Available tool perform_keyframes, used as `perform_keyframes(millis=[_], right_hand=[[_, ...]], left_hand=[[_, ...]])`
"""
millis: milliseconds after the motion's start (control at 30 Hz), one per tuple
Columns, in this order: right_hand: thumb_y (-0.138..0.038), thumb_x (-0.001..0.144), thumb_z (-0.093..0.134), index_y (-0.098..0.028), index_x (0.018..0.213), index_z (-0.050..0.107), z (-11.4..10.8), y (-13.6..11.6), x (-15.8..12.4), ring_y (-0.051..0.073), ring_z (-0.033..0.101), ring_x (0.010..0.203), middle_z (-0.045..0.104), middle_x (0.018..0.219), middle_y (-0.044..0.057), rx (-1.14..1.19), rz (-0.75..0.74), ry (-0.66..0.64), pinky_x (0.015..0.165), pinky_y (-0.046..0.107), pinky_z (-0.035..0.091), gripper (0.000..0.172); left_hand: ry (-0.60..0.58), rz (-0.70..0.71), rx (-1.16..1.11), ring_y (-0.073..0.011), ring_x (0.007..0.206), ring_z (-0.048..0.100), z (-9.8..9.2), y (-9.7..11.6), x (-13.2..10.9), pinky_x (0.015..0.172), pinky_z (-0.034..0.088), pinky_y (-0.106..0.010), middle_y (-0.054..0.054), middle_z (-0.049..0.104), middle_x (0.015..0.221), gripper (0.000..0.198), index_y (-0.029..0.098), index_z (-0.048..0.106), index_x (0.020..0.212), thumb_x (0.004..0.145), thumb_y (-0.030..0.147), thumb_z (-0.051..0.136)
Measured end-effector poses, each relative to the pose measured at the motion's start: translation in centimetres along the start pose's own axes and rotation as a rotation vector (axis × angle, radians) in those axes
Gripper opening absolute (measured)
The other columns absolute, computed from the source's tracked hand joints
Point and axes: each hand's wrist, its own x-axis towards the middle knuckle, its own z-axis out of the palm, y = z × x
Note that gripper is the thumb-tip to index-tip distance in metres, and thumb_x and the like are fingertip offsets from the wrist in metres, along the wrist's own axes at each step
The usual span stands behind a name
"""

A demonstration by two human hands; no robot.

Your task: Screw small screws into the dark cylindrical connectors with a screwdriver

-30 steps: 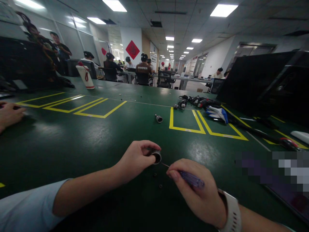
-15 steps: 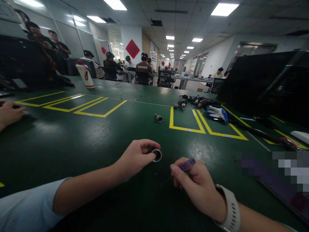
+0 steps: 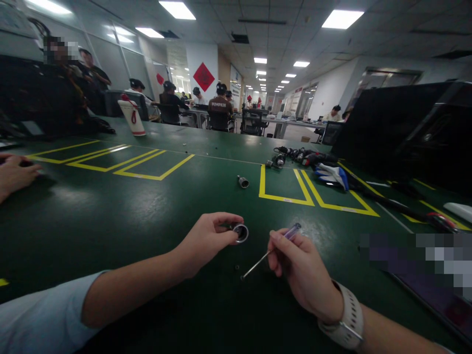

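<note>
Between the thumb and fingers of my left hand (image 3: 210, 241) is a round metal cup-like part (image 3: 241, 233), its open end facing right and toward me. My right hand (image 3: 300, 260) grips a screwdriver (image 3: 258, 264) with a purple handle; its thin shaft slants down to the left. A small dark piece is at or just under the screwdriver's tip. Another small dark nut-like piece (image 3: 237, 267) lies on the green table (image 3: 147, 216), left of the tip. Farther off, a second metal part (image 3: 242, 182) lies on its side.
Yellow tape frames mark the table on both sides. Tools with cables (image 3: 295, 155) and a blue-white glove (image 3: 332, 176) lie at the back right. A white cup (image 3: 132, 117) stands back left. Another person's hand (image 3: 16, 174) is at the left edge. A dark flat device (image 3: 424, 290) lies right.
My right hand has turned and moved slightly up and right, so the screwdriver's shaft now shows clearly. The tip is by the nearer small piece. My left hand has barely moved.
</note>
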Motion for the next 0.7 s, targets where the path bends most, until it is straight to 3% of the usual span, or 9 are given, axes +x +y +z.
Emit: perform_keyframes(millis=[100, 200, 333, 700], right_hand=[[-0.034, 0.082, 0.054, -0.016, 0.074, 0.057, -0.4, -0.5, 0.0, 0.01, 0.055, 0.051, 0.059, 0.058, 0.0, -0.004, -0.229, 0.048, 0.046, 0.021, 0.046, 0.02], [-0.024, 0.083, 0.051, -0.017, 0.08, 0.061, -0.6, -0.9, -0.7, 0.013, 0.06, 0.063, 0.063, 0.069, 0.003, -0.305, -0.48, 0.0, 0.056, 0.026, 0.05, 0.012], [-0.015, 0.083, 0.05, -0.018, 0.086, 0.061, -0.4, -1.4, -1.6, 0.014, 0.06, 0.066, 0.064, 0.073, 0.003, -0.639, -0.691, -0.086, 0.059, 0.027, 0.049, 0.012], [-0.011, 0.081, 0.051, -0.017, 0.095, 0.056, -0.1, -1.4, -1.9, 0.016, 0.062, 0.073, 0.066, 0.08, 0.006, -0.891, -0.904, -0.175, 0.066, 0.029, 0.051, 0.016]], left_hand=[[-0.01, 0.001, 0.002, -0.019, 0.083, 0.064, -0.1, -0.1, 0.1, 0.078, 0.051, -0.033, -0.008, 0.069, 0.094, 0.035, 0.011, 0.061, 0.1, 0.065, 0.014, 0.064], [-0.02, 0.002, 0.005, -0.0184, 0.08, 0.064, -0.1, -0.2, 0.0, 0.078, 0.05, -0.034, -0.007, 0.069, 0.091, 0.034, 0.011, 0.062, 0.099, 0.065, 0.014, 0.064], [-0.024, 0.006, -0.007, -0.0184, 0.081, 0.065, 0.2, 0.0, -0.4, 0.076, 0.051, -0.032, -0.006, 0.069, 0.091, 0.032, 0.012, 0.062, 0.096, 0.064, 0.015, 0.064], [-0.041, 0.057, 0.058, -0.0185, 0.077, 0.066, 0.2, -0.3, -0.4, 0.074, 0.052, -0.031, -0.005, 0.07, 0.083, 0.026, 0.012, 0.064, 0.091, 0.065, 0.018, 0.064]])
